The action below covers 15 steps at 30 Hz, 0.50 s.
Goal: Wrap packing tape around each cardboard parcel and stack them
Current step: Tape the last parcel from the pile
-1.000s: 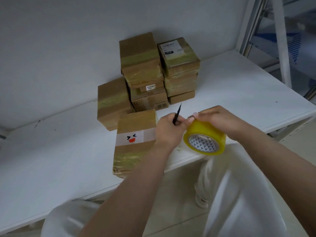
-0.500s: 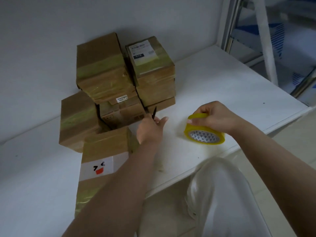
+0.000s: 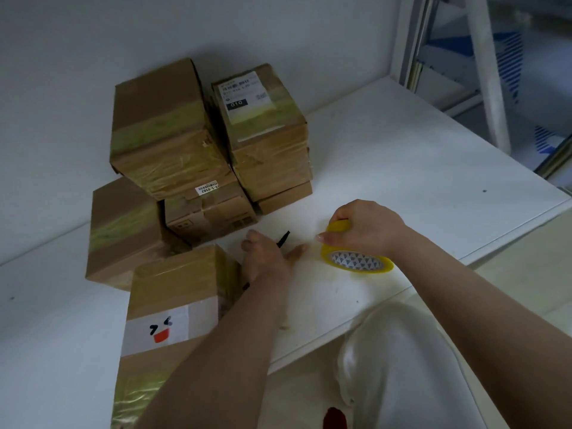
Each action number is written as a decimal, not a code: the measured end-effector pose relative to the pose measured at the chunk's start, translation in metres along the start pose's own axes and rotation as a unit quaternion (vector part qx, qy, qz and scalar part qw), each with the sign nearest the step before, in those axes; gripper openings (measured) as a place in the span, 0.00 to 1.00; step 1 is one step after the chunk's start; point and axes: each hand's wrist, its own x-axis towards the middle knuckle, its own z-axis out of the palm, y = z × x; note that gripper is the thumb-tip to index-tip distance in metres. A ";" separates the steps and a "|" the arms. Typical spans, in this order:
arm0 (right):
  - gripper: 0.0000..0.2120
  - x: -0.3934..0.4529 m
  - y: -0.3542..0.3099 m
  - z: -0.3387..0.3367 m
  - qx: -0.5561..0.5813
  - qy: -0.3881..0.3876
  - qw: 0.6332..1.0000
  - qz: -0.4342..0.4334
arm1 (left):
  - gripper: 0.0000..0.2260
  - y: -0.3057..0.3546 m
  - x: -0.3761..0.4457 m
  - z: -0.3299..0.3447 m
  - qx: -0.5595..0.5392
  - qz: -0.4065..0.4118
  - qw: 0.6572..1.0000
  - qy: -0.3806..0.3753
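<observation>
A cardboard parcel (image 3: 173, 305) with a white sticker and yellowish tape lies near the front edge of the white table (image 3: 387, 168). My left hand (image 3: 266, 258) is low over the table just right of this parcel and holds a thin black cutter (image 3: 283, 239), whose tip points away from me. My right hand (image 3: 362, 230) grips a yellow roll of packing tape (image 3: 356, 260) that rests on the table. Behind, against the wall, taped parcels form a stack (image 3: 173, 131), with a labelled parcel (image 3: 263, 119) on top at the right.
Another taped parcel (image 3: 123, 230) lies on the table left of the stack. A white metal frame and shelving (image 3: 483, 72) stand past the table's right end. My legs in white trousers (image 3: 402, 366) are below the front edge.
The tape roll has come down from in front of me onto the table. My left hand has dropped with the cutter to the table beside the stickered parcel. The view has shifted right.
</observation>
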 end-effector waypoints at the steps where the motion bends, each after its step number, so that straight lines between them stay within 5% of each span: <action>1: 0.22 -0.001 0.000 0.001 -0.007 0.009 1.000 -0.001 | 0.43 0.001 0.001 -0.002 -0.008 -0.011 1.000 -0.003; 7: 0.25 -0.013 -0.004 0.000 -0.060 0.040 0.997 0.000 | 0.27 -0.006 -0.022 -0.006 -0.056 0.031 0.998 0.014; 11: 0.25 -0.022 -0.012 0.000 -0.100 0.035 0.994 0.022 | 0.28 -0.031 -0.035 -0.032 -0.156 -0.023 0.987 0.036; 15: 0.29 -0.030 -0.024 0.003 -0.138 0.051 0.988 0.039 | 0.23 -0.024 -0.047 -0.048 -0.203 0.039 0.978 -0.018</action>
